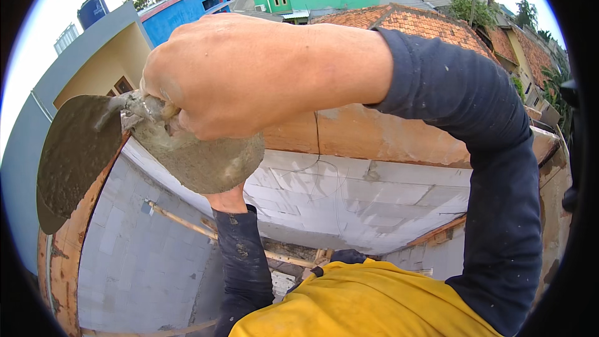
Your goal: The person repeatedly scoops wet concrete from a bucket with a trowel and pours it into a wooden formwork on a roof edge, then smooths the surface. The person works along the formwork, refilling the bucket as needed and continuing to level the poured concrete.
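My right hand (220,75) is raised across the upper middle, its fingers closed around the mortar-caked handle (145,107) of a trowel. The broad, rounded trowel blade (79,159) is tilted at the left, its face dark with wet mortar. Under my right hand is a rounded, mortar-coated piece (206,161); whether it is a board or another tool cannot be told. Only the wrist of my left hand (230,200) shows, directly below that piece, which hides the fingers. Both arms have dark sleeves; the left one is spotted with mortar.
An orange-brown beam (365,135) runs ahead, above a light block wall (355,192), with a thin wire (317,135) hanging over it. Another beam (65,262) edges the left block wall (140,238). Wooden poles (182,220) cross low down. Tiled roofs (421,25) lie beyond.
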`<state>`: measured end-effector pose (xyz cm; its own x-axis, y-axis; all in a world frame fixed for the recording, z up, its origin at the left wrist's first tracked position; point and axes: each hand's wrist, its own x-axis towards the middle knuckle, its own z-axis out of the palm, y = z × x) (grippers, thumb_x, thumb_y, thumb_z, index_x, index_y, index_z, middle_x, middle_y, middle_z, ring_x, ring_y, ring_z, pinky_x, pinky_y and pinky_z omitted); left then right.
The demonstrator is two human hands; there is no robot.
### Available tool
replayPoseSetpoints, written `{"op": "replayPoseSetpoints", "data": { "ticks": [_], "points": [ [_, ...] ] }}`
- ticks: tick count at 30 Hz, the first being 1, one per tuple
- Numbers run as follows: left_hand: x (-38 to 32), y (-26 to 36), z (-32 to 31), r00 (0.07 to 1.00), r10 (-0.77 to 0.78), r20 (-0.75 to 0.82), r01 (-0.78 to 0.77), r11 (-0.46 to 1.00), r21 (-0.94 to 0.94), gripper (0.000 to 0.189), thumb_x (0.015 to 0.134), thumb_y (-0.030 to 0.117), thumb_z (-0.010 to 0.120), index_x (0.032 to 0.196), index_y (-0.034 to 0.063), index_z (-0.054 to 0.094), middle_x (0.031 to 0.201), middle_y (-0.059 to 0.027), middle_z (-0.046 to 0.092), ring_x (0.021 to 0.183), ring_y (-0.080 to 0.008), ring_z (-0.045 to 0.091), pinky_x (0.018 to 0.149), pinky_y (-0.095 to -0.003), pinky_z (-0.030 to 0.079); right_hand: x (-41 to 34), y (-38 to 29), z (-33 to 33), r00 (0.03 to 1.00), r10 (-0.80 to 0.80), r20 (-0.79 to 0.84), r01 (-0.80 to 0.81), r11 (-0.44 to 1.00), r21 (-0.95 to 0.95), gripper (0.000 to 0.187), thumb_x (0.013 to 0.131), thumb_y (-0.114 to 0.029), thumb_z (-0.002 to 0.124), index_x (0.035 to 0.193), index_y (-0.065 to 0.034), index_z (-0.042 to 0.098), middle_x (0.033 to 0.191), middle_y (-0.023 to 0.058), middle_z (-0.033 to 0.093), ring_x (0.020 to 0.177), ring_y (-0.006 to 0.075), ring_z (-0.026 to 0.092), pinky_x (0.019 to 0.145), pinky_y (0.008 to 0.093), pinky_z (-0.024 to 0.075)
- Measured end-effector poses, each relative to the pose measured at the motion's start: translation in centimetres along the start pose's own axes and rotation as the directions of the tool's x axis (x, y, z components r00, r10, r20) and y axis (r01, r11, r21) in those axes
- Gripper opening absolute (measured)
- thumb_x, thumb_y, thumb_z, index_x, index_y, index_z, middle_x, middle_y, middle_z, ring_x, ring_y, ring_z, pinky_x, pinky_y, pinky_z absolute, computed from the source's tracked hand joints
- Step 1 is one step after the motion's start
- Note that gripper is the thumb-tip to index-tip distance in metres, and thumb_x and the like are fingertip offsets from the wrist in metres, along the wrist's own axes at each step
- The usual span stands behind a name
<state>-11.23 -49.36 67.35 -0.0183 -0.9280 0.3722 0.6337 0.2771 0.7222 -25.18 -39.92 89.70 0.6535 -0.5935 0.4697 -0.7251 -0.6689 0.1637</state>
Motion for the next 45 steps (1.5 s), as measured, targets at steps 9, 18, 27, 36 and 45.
{"op": "replayPoseSetpoints", "data": {
  "ticks": [9, 18, 27, 36, 45],
  "points": [
    [-1.5, 1.8, 0.7, 0.908, -0.34, 0.246, 0.417, 0.801, -0.43, 0.078, 0.105, 0.068, 0.041, 0.164, 0.0187, 0.027, 0.169, -0.0208, 0.025, 0.153, -0.0477, 0.026, 0.114, -0.0822, 0.024, 1.2, 6.7, -0.7, 0.963, 0.229, -0.145, -0.215, 0.971, 0.104, 0.038, 0.081, -0.022, 0.066, 0.105, 0.0052, 0.078, 0.106, 0.027, 0.074, 0.096, 0.0375, 0.072, 0.089, 0.0447, 0.0564],
    [-2.6, 1.0, 1.5, 0.887, -0.348, 0.303, 0.449, 0.803, -0.392, 0.119, 0.09, 0.073, 0.067, 0.164, 0.0003, 0.008, 0.169, -0.0288, 0.01, 0.156, -0.051, 0.019, 0.122, -0.0727, 0.027, -0.3, 10.3, -1.3, 0.898, 0.429, -0.1, -0.387, 0.877, 0.285, 0.043, 0.085, -0.025, 0.072, 0.115, 0.0054, 0.075, 0.117, 0.0208, 0.074, 0.103, 0.034, 0.072, 0.091, 0.0439, 0.0557],
    [-2.8, 1.3, 2.3, 0.869, -0.425, 0.254, 0.481, 0.845, -0.234, 0.115, 0.09, 0.077, 0.062, 0.16, -0.0028, 0.019, 0.159, -0.034, 0.028, 0.149, -0.054, 0.033, 0.121, -0.067, 0.037, -1.7, 10.8, -3.8, 0.914, 0.375, -0.154, -0.365, 0.927, 0.085, 0.035, 0.083, -0.021, 0.073, 0.102, 0.0084, 0.075, 0.097, 0.026, 0.076, 0.09, 0.0337, 0.074, 0.078, 0.0449, 0.0549],
    [-4.1, 2.2, 4.4, 0.846, -0.44, 0.301, 0.496, 0.856, -0.144, 0.113, 0.092, 0.069, 0.067, 0.162, -0.0012, 0.012, 0.162, -0.0341, 0.021, 0.15, -0.0536, 0.031, 0.12, -0.0624, 0.04, -2.2, 12.6, -3.3, 0.854, 0.499, -0.149, -0.45, 0.851, 0.272, 0.047, 0.086, -0.032, 0.078, 0.12, 0.0011, 0.077, 0.125, 0.0194, 0.073, 0.11, 0.0341, 0.071, 0.097, 0.0438, 0.0538],
    [-4.7, 1.9, 5.6, 0.886, -0.346, 0.309, 0.375, 0.926, -0.036, 0.07, 0.107, 0.048, 0.058, 0.155, 0.0025, 0.036, 0.151, -0.0235, 0.045, 0.139, -0.0395, 0.049, 0.112, -0.0499, 0.052, -4.0, 15.0, -4.2, 0.778, 0.601, -0.182, -0.55, 0.792, 0.263, 0.051, 0.086, -0.036, 0.082, 0.121, 0.0004, 0.077, 0.127, 0.0203, 0.072, 0.112, 0.0354, 0.071, 0.097, 0.0437, 0.0535]
  ]
}}
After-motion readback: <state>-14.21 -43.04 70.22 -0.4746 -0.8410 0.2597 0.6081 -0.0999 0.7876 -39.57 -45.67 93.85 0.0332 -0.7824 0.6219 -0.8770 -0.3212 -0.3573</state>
